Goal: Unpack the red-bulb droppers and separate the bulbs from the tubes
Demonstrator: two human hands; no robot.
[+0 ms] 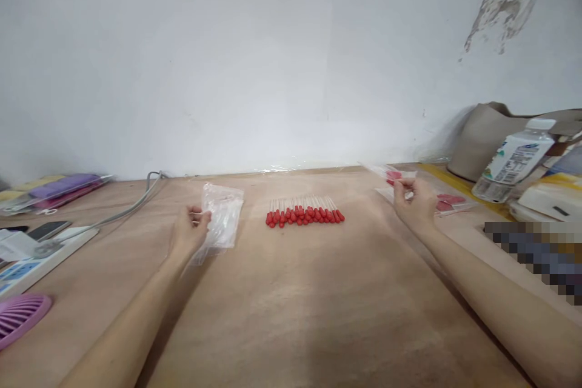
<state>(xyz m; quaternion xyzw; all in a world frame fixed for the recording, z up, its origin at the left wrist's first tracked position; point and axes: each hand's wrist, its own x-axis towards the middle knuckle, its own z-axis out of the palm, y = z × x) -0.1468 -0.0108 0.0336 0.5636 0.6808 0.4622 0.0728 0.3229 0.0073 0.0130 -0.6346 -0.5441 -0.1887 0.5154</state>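
Observation:
My left hand (190, 231) is closed at the left edge of a small stack of clear plastic bags (225, 215), with thumb and fingers pinched on the plastic. To the right, my right hand (416, 201) pinches a clear plastic bag (379, 171) that has something red inside. Between the hands, several red-tipped sticks (304, 214) lie side by side in a row, red ends toward me and thin pale ends toward the wall. Another clear bag with red pieces (450, 201) lies just beyond my right wrist, partly covered by it.
A plastic bottle (513, 157) and a grey-brown bag (477, 133) stand at the right. On the left are a power strip (40, 260) with a cable (131, 209), a phone (49, 230), a pink fan (22, 318) and coloured packs (63, 187). A white wall (273, 60) closes the back.

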